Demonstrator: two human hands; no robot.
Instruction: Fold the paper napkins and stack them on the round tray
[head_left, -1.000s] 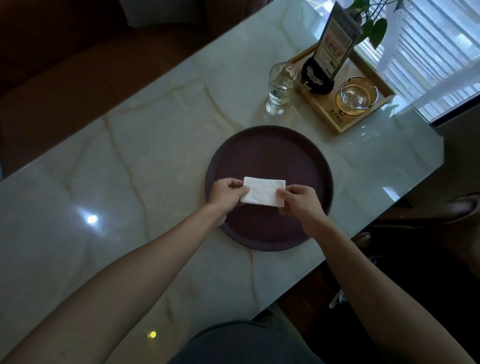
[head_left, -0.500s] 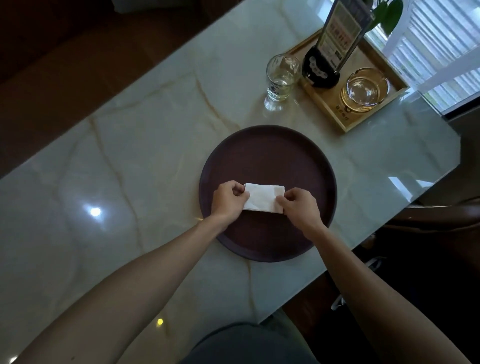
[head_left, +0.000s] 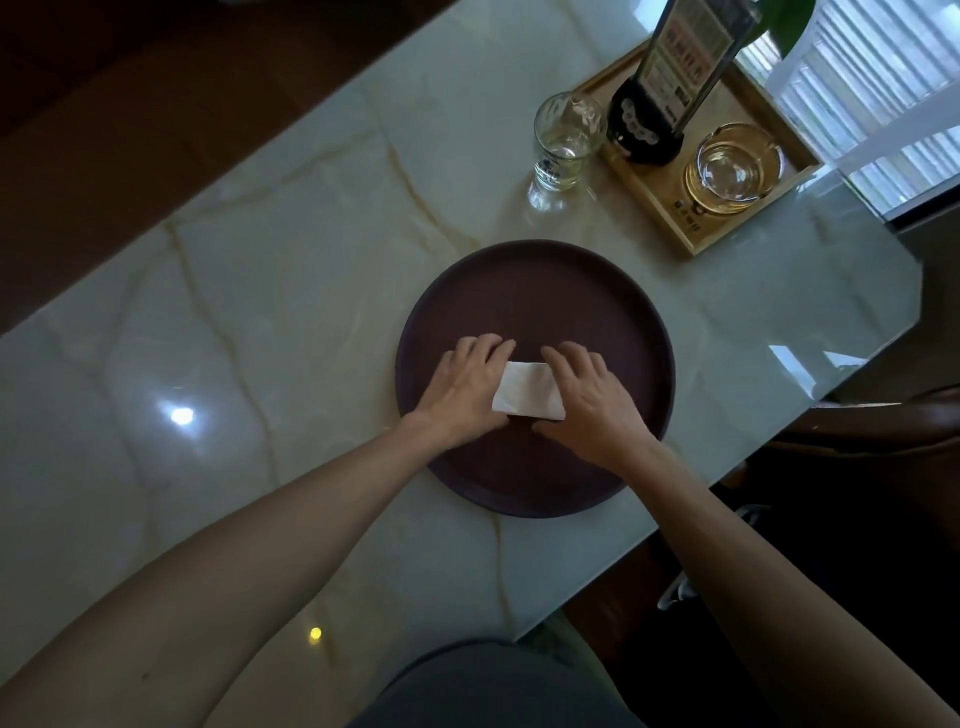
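- We see a folded white napkin (head_left: 527, 391) lying flat on the round tray (head_left: 535, 291), approx. the tray's centre, slightly toward the near side.
- Left hand (head_left: 465, 387) rests palm-down on the napkin's left edge; fingers (head_left: 485, 349) straight, close together, pointing to the far side, pressing the paper down.
- Right hand (head_left: 592, 397) rests palm-down on the napkin's right edge; fingers (head_left: 574, 356) slightly spread, flat, also pressing. We can't tell where either thumb sits.
- Tray is dark brown w/ a low rim, on the pale marbled surface (head_left: 260, 312), near its right edge.
- Far right: a wooden tray (head_left: 670, 208) w/ a glass ashtray (head_left: 735, 166) and a dark sign stand (head_left: 670, 78) on it.
- A drinking glass (head_left: 563, 148) stands on the surface just left of the wooden tray, well apart from the round tray.
- A green leaf (head_left: 789, 21) shows at the far right corner, by a window w/ blinds (head_left: 883, 78).
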